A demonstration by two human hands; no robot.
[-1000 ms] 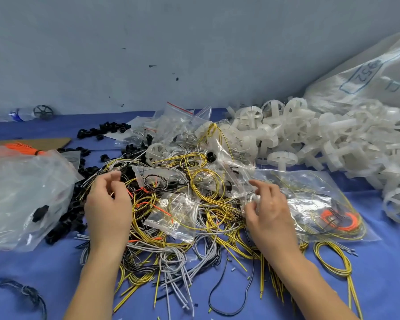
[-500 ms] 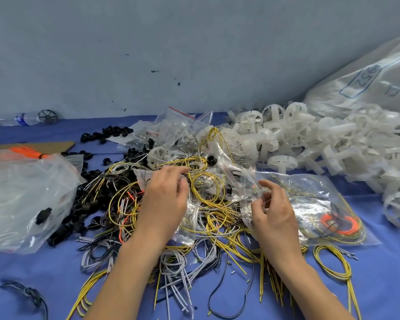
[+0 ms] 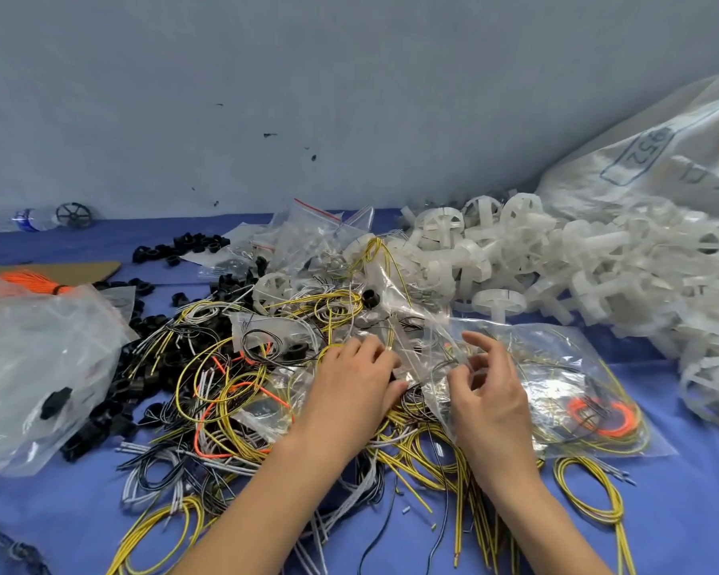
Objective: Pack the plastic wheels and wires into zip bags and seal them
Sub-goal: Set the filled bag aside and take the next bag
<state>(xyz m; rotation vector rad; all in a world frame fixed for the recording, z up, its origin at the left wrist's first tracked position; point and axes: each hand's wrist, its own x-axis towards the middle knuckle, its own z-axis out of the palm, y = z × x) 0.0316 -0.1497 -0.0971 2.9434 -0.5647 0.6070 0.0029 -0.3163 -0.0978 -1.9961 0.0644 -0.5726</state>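
- Left hand (image 3: 353,379) had shifted right off the wire tangle, close beside the right hand (image 3: 486,392).
- Right thumb and curled fingers pinched the near edge of the zip bag (image 3: 557,367), index finger raised.
- Left fingers were bent onto crumpled clear plastic at that bag's mouth; could not tell whether they clamped it.
- The zip bag lay flat on the blue table (image 3: 681,512) with yellow wires and an orange coil inside.
- Loose wires (image 3: 225,388) sprawled under both forearms.
- Plastic wheels (image 3: 578,263) were heaped behind the bag, against a white sack (image 3: 661,159).
- Black rings (image 3: 142,367) and a large clear bag (image 3: 38,367) lay left.
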